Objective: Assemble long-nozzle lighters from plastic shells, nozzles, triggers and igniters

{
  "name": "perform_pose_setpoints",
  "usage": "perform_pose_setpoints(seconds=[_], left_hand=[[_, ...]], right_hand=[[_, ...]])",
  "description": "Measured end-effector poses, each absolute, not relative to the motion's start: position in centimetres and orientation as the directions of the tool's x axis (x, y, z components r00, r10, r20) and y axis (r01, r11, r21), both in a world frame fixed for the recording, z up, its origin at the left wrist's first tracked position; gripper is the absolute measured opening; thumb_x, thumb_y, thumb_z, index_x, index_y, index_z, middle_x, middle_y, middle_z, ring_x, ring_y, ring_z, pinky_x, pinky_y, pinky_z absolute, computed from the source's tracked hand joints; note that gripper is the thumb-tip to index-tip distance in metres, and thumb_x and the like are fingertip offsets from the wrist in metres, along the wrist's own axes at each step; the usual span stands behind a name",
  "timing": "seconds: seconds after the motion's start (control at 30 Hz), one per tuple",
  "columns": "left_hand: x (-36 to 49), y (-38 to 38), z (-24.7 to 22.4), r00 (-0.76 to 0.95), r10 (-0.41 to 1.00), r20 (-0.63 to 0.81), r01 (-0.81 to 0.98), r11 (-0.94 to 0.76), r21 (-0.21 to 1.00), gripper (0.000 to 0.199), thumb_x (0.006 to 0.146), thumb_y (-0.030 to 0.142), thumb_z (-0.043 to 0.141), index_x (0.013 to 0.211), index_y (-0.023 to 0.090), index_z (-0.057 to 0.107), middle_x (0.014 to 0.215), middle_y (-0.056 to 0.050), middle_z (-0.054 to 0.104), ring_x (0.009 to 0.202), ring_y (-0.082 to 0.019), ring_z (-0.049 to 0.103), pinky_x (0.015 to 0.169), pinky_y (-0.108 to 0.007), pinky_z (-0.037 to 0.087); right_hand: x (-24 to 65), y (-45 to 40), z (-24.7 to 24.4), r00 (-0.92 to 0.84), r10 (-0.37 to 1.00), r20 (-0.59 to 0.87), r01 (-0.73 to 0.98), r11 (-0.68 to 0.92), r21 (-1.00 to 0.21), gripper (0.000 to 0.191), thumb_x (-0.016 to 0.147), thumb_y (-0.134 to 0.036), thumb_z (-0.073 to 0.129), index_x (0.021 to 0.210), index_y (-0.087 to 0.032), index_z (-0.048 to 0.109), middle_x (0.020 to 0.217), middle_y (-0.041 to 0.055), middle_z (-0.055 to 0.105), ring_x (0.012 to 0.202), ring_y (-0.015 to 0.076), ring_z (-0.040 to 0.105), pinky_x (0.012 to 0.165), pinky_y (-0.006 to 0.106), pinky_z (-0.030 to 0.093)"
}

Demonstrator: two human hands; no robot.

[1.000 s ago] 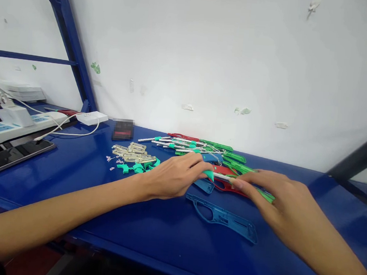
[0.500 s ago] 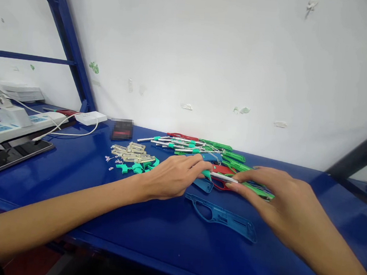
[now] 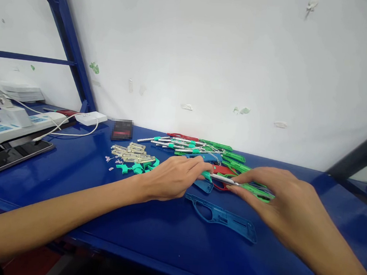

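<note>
Here we are above the blue tabletop [image 3: 148, 241], and both my hands are on one slim silver rod [image 3: 223, 179]! My left hand [image 3: 175, 177] is closed over the left end, fingers and thumb pinched tight on the teal piece [image 3: 207, 175] fitted there. Over on the other side, my right hand [image 3: 280, 201] has thumb and forefinger drawn together at the rod's far tip, a narrow pinch, palm open behind it. The rod lies almost level between them, tipping slightly down to the right, right above the red casing [image 3: 221, 170] and just beside the green casings [image 3: 257, 192]. Nearer to me, the blue half-shell [image 3: 224, 219] lies flat with its hollow side up, touched by neither hand. Behind my fingers there's a crowd of silver rods with teal collars [image 3: 173, 145]; left of that, a heap of pale gold-coloured parts [image 3: 133, 152], and the loose teal parts [image 3: 136, 168] right in front of it. Further left, a dark-screened device [image 3: 11, 156] lies beside the white power strip [image 3: 11, 127].
</note>
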State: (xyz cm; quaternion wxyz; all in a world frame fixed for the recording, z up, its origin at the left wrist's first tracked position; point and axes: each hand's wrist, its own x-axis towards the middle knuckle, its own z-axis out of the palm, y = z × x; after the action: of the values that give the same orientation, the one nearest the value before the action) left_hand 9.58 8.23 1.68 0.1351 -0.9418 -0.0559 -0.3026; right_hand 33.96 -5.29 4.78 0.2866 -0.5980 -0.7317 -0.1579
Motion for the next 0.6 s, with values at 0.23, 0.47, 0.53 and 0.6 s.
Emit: perform_pose_setpoints(seconds=[0.23,0.47,0.53,0.6], left_hand=[[9.51,8.24,1.69,0.815,0.015,0.579,0.173,-0.961,-0.218,0.021,0.116,0.019,0.033,0.130,0.016,0.048,0.098,-0.006,0.068,0.074,-0.019,0.063,0.066,-0.031,0.050],[9.48,8.08,1.81,0.820,0.015,0.572,0.156,-0.968,-0.197,0.020,0.118,0.023,0.032,0.132,0.018,0.044,0.107,-0.007,0.072,0.080,-0.019,0.069,0.067,-0.030,0.053],[9.45,7.98,1.88,0.820,0.015,0.573,0.157,-0.967,-0.200,0.020,0.118,0.025,0.030,0.131,0.018,0.044,0.108,-0.007,0.072,0.082,-0.019,0.071,0.066,-0.030,0.054],[9.42,7.87,1.94,0.817,0.014,0.576,0.165,-0.964,-0.211,0.022,0.119,0.027,0.028,0.131,0.018,0.044,0.108,-0.007,0.072,0.081,-0.019,0.071,0.064,-0.031,0.053]], right_hand=[[33.94,-5.33,4.84,-0.143,0.777,0.613,0.956,0.268,-0.116,0.038,0.101,-0.064,0.061,0.091,-0.033,0.080,0.095,0.0017,0.083,0.091,0.0282,0.077,0.080,0.042,0.055],[33.87,-5.12,4.58,-0.157,0.740,0.654,0.951,0.292,-0.102,0.043,0.103,-0.066,0.055,0.088,-0.032,0.076,0.093,0.0002,0.082,0.088,0.0254,0.075,0.079,0.040,0.054],[33.88,-5.09,4.61,-0.160,0.744,0.649,0.950,0.293,-0.103,0.041,0.103,-0.065,0.057,0.089,-0.032,0.076,0.092,-0.0006,0.082,0.087,0.0248,0.074,0.078,0.038,0.054],[33.89,-5.12,4.66,-0.158,0.752,0.640,0.952,0.289,-0.104,0.038,0.102,-0.065,0.059,0.090,-0.033,0.075,0.092,-0.0016,0.081,0.088,0.0248,0.074,0.077,0.038,0.054]])
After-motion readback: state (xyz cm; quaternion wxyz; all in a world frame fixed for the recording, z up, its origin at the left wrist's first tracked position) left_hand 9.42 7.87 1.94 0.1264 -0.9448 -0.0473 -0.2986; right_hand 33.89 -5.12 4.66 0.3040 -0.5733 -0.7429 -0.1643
